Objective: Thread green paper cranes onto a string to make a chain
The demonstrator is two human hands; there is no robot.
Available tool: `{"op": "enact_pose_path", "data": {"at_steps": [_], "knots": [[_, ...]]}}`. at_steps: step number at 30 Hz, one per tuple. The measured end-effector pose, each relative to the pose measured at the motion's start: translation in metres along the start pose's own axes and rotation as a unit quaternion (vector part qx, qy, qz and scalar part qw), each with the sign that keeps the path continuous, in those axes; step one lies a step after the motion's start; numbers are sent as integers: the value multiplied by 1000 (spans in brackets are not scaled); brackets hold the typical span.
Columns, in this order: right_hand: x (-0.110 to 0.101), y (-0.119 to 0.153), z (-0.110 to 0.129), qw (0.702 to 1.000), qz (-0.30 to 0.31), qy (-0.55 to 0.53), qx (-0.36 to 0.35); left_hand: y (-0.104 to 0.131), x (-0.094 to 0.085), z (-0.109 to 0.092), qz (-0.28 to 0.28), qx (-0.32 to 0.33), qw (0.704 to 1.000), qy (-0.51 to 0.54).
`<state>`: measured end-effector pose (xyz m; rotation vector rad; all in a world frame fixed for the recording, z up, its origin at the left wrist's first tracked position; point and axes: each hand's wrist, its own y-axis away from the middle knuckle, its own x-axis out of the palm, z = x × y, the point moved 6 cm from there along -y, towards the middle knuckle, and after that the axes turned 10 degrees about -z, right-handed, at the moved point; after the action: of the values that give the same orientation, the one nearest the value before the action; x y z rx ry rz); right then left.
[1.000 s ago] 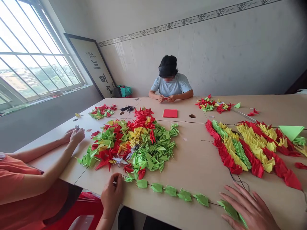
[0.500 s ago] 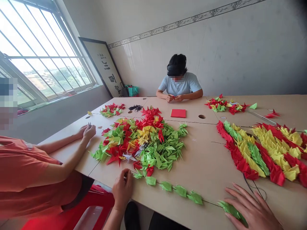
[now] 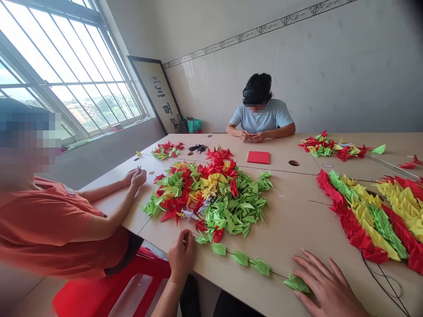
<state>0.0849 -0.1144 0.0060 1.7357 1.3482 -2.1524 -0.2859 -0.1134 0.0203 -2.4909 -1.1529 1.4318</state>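
Note:
A dark string carries a row of spaced green folded-paper cranes (image 3: 240, 258) along the table's near edge. My left hand (image 3: 182, 253) is closed in a pinch at the left end of this row; the bit between its fingertips is too small to see clearly, but the string runs into it. At the right end, my right hand (image 3: 325, 286) has its thumb and index finger around a green paper crane (image 3: 296, 283) on the string, with the other fingers stretched out. Just beyond lies a heap of loose cranes (image 3: 231, 207), mostly green, with red and yellow ones.
Strung rows of red, yellow and green cranes (image 3: 366, 220) lie at right, with loose dark cords (image 3: 380, 275) near my right hand. Red paper (image 3: 258, 157) lies farther back. One person (image 3: 261, 116) sits across; another, in an orange top (image 3: 56, 224), sits left.
My view has turned a little left. My right hand has shifted left along the string to another green crane, which now sits farther right from its neighbour. My left hand keeps its pinch.

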Motion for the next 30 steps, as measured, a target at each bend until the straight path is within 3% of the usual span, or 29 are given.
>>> {"op": "enact_pose_path", "data": {"at_steps": [4, 11, 15, 18, 20, 26, 30], "knots": [[-7, 1, -9, 1000, -19, 8, 11, 0, 0, 0, -3, 3, 1000, -2], [17, -60, 46, 997, 24, -66, -13, 1, 1, 1, 5, 5, 1000, 8], [28, -38, 33, 998, 24, -61, -10, 2, 1, 1, 2, 5, 1000, 10], [24, -16, 13, 1000, -7, -20, -15, 3, 1, 2, -3, 6, 1000, 7], [19, -18, 14, 999, -21, -8, -23, 3, 2, 1, -2, 10, 1000, 8], [37, -81, 77, 997, 8, -64, -31, 2, 0, -2, -8, 24, 1000, 13], [49, -87, 85, 998, 4, -64, 0, 4, 0, -1, -10, 30, 999, 14]]}}
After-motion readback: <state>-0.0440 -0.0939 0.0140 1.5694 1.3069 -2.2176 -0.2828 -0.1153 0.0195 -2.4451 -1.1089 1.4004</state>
